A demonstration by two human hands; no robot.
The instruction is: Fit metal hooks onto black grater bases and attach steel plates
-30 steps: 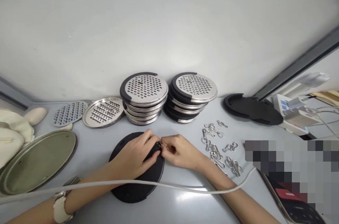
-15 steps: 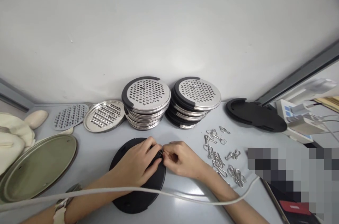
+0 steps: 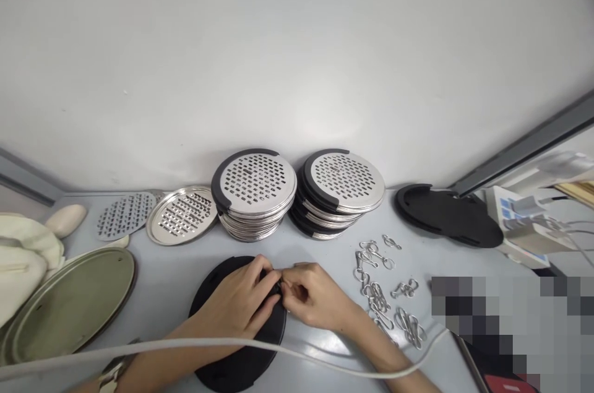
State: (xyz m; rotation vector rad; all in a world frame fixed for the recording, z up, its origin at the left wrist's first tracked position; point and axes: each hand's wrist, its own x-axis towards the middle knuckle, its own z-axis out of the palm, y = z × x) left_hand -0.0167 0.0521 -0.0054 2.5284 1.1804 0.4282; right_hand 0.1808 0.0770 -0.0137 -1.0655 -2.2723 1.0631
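Disc (image 3: 275,323) | under left fingers (image 3: 268,285) gripping small black part (image 3: 277,288) | right fingers (image 3: 293,273) pinched beside it, contents unclear

With the black disc (image 3: 239,371) as the clock's hub, here's the left hand (image 3: 241,303) lying across it, thumb and fingers pinching a small dark piece (image 3: 277,286)! At that piece's three o'clock, the right hand (image 3: 313,297), fingertips bunched close, its grip too small to read. Twelve o'clock: a stack of graters (image 3: 257,185); one o'clock, a second stack (image 3: 348,179). Three, loose metal clips (image 3: 378,300)! Eleven, a shiny-rimmed grater (image 3: 180,213); nine, a greenish tray (image 3: 69,306). And a white cord (image 3: 208,341) crosses before both forearms.
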